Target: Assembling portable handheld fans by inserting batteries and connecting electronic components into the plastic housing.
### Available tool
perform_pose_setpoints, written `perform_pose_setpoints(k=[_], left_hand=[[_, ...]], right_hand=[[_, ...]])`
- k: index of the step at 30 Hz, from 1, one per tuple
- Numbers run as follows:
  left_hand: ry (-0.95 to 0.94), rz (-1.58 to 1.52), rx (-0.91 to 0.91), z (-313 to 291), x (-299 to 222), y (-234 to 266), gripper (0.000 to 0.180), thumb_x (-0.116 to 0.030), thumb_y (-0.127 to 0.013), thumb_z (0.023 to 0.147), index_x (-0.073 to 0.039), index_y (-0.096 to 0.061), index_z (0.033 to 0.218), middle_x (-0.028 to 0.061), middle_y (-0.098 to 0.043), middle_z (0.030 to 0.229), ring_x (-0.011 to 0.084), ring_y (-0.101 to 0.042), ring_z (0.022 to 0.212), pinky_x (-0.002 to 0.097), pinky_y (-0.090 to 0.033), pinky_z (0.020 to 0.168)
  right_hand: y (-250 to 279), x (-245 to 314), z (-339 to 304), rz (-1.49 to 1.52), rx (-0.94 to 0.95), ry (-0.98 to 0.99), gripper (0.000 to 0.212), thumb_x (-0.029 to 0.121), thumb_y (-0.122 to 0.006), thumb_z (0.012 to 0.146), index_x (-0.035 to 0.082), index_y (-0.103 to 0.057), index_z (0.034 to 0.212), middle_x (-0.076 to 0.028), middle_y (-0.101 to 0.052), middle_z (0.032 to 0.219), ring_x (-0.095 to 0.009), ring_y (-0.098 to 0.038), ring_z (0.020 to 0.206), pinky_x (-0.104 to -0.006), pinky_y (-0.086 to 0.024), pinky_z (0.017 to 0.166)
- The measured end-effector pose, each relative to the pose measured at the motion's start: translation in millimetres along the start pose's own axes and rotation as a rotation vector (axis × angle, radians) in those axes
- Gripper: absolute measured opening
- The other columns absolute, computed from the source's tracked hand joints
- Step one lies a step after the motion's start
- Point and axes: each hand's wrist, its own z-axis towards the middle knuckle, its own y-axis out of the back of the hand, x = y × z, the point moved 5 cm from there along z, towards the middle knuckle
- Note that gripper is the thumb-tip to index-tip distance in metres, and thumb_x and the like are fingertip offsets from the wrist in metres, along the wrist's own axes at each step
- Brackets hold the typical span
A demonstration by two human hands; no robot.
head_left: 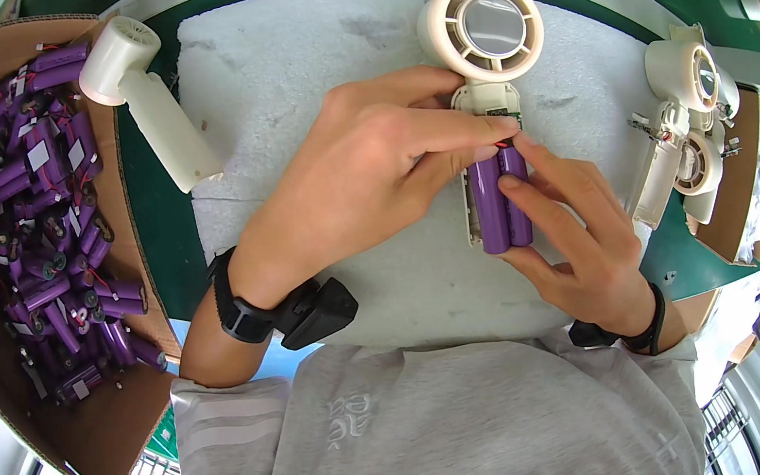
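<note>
In front of me lies a cream handheld fan [494,24], its round head at the far end and its handle opened up. A small green circuit board [507,112] shows inside the handle. A purple two-cell battery pack [492,211] rests over the open handle shell, lengthwise. With thumb and index finger, my left hand [368,156] pinches the short red and black wires [504,143] at the pack's far end; the plug itself is hidden by the fingertips. My right hand [587,241] holds the pack from its right side and near end.
A cardboard box [145,410] full of purple battery packs [43,155] stands at the left. A closed cream fan [155,114] lies beside it. White foam padding [273,47] covers the green bench [171,249]. Several opened fans [676,114] and another box [739,203] are at the right.
</note>
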Motion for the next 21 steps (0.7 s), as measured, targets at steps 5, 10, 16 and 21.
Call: perform_pose_setpoints(k=[5, 10, 16, 21], left_hand=[[-0.012, 0.014, -0.003, 0.7, -0.2, 0.2, 0.027, -0.003, -0.073, 0.075, -0.008, -0.073, 0.101, 0.0129, -0.066, 0.092, 0.0217, -0.064, 0.071, 0.0280, -0.049, 0.058], [0.000, 0.027, 0.023, 1.4, 0.1, 3.0, 0.027, -0.004, -0.074, 0.074, -0.009, -0.073, 0.101, 0.0125, -0.068, 0.094, 0.0233, -0.066, 0.074, 0.0286, -0.051, 0.061], [-0.015, -0.001, 0.008, 1.9, 0.1, 3.1, 0.030, -0.004, -0.076, 0.072, -0.009, -0.073, 0.101, 0.0117, -0.069, 0.096, 0.0248, -0.067, 0.077, 0.0294, -0.054, 0.064], [-0.033, -0.028, 0.022, 3.4, 2.2, 3.8, 0.037, -0.007, -0.080, 0.066, -0.011, -0.072, 0.103, 0.0105, -0.069, 0.097, 0.0252, -0.068, 0.079, 0.0295, -0.055, 0.067]], right_hand=[[-1.3, 1.6, -4.0, -0.110, -0.001, 0.037, 0.055, 0.006, -0.083, 0.057, -0.006, -0.064, 0.108, -0.026, -0.055, 0.126, -0.028, -0.061, 0.082, -0.0329, -0.053, 0.069], [-2.1, 0.5, -3.5, -0.130, 0.017, 0.054, 0.054, 0.007, -0.081, 0.058, -0.005, -0.065, 0.108, -0.026, -0.055, 0.127, -0.027, -0.061, 0.083, -0.0316, -0.055, 0.068], [-3.1, 1.6, -1.4, -0.150, 0.055, 0.046, 0.052, 0.008, -0.081, 0.059, -0.003, -0.066, 0.107, -0.026, -0.054, 0.127, -0.027, -0.064, 0.084, -0.0299, -0.057, 0.065], [-3.0, 2.5, -2.4, -0.124, -0.029, 0.016, 0.045, 0.005, -0.083, 0.058, -0.001, -0.066, 0.099, -0.024, -0.056, 0.125, -0.026, -0.066, 0.084, -0.0302, -0.058, 0.065]])
